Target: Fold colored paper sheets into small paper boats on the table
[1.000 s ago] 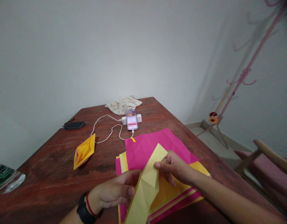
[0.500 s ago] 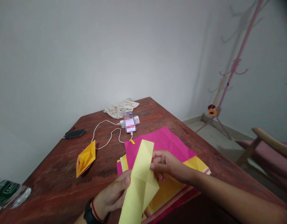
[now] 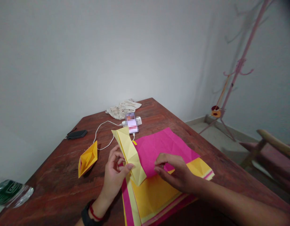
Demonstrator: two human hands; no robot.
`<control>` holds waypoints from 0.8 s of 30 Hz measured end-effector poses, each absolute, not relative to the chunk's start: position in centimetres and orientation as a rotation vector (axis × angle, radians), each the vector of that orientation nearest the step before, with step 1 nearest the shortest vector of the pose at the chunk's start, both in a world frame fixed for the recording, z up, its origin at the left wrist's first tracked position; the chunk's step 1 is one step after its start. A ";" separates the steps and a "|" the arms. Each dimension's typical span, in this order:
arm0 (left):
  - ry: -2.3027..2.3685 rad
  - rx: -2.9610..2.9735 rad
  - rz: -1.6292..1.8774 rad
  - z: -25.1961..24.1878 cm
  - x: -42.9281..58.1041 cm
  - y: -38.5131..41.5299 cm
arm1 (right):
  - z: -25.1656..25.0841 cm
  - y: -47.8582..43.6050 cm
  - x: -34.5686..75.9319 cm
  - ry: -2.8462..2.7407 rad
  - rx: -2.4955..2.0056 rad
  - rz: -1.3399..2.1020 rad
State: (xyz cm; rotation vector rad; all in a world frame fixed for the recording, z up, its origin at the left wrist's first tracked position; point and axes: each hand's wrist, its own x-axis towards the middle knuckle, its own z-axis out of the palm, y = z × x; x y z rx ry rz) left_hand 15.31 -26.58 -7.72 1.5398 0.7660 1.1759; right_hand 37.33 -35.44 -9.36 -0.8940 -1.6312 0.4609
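A folded pale yellow sheet of paper point(image 3: 131, 152) is pinched near its lower left edge by my left hand point(image 3: 116, 168), thumb in front and fingers behind. The sheet is a creased strip, tilted, with layers parting along its left side. My right hand point(image 3: 172, 171) is apart from it, fingers loosely curled with a gap to the thumb, holding nothing. Under both hands is a stack of orange-yellow paper point(image 3: 159, 194), with pale and pink sheets showing at its edges. A creased magenta sheet point(image 3: 167, 146) lies on the stack's far part.
An orange folded paper shape point(image 3: 88, 158) stands on the wooden table point(image 3: 55, 182) at left. Beyond are a dark phone point(image 3: 76, 134), a lit phone point(image 3: 132, 126) on a white cable, and a crumpled cloth point(image 3: 122, 108). A plastic bottle point(image 3: 12, 193) lies at lower left.
The pale yellow paper has turned and moved up and left in my left hand, its top now tilting left. My right hand has let go of it.
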 end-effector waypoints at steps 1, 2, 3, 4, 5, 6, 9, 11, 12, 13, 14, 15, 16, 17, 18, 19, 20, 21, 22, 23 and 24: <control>0.796 1.616 1.211 -7.8 15.3 -26.7 | -9.1 -35.7 37.2 -1.697 -0.858 0.403; 0.818 1.695 1.239 -7.9 15.3 -26.9 | -8.9 -36.0 37.1 -1.753 -0.830 0.388; 0.836 1.785 1.262 -8.0 15.2 -27.1 | -8.7 -36.1 37.0 -1.797 -0.807 0.399; 0.848 1.890 1.284 -8.0 15.1 -27.3 | -8.6 -36.2 36.9 -1.829 -0.790 0.415; 0.843 2.009 1.307 -8.1 15.0 -27.5 | -8.5 -36.2 36.8 -1.854 -0.770 0.422; 0.817 2.137 1.329 -8.1 14.9 -27.7 | -8.4 -36.2 36.6 -1.873 -0.750 0.422; 0.662 2.466 1.375 -8.0 14.7 -28.1 | -8.2 -36.2 36.3 -1.915 -0.732 0.437; 0.554 2.561 1.383 -7.9 14.8 -28.3 | -8.1 -36.2 36.2 -1.920 -0.762 0.479; 0.515 2.573 1.379 -7.9 14.9 -28.4 | -8.1 -36.2 36.1 -1.911 -0.785 0.511; 0.485 2.574 1.367 -7.9 15.0 -28.5 | -8.2 -36.2 36.1 -1.899 -0.808 0.545; 0.463 2.576 1.348 -8.0 15.1 -28.6 | -8.3 -36.3 36.1 -1.887 -0.834 0.584; 0.446 2.583 1.318 -8.0 15.1 -28.7 | -8.4 -36.3 36.0 -1.879 -0.861 0.625; 0.435 2.593 1.286 -8.1 15.1 -28.8 | -8.6 -36.4 36.0 -1.876 -0.886 0.663; 0.431 2.605 1.254 -8.1 15.1 -28.8 | -8.8 -36.4 36.1 -1.878 -0.907 0.695; 0.432 2.615 1.226 -8.1 15.1 -28.9 | -9.0 -36.5 36.1 -1.882 -0.924 0.720; 0.435 2.620 1.209 -8.1 15.1 -28.9 | -9.2 -36.5 36.1 -1.885 -0.937 0.735; 0.438 2.622 1.197 -8.1 15.1 -28.9 | -9.3 -36.5 36.2 -1.882 -0.950 0.746; 0.436 2.621 1.193 -8.1 15.0 -28.9 | -9.4 -36.6 36.2 -1.876 -0.961 0.751; 0.430 2.622 1.192 -8.0 15.0 -28.9 | -9.5 -36.6 36.3 -1.864 -0.970 0.752; 0.419 2.624 1.193 -8.0 15.0 -28.8 | -9.6 -36.6 36.3 -1.853 -0.977 0.753; 0.406 2.626 1.198 -8.0 15.0 -28.8 | -9.6 -36.6 36.4 -1.841 -0.979 0.754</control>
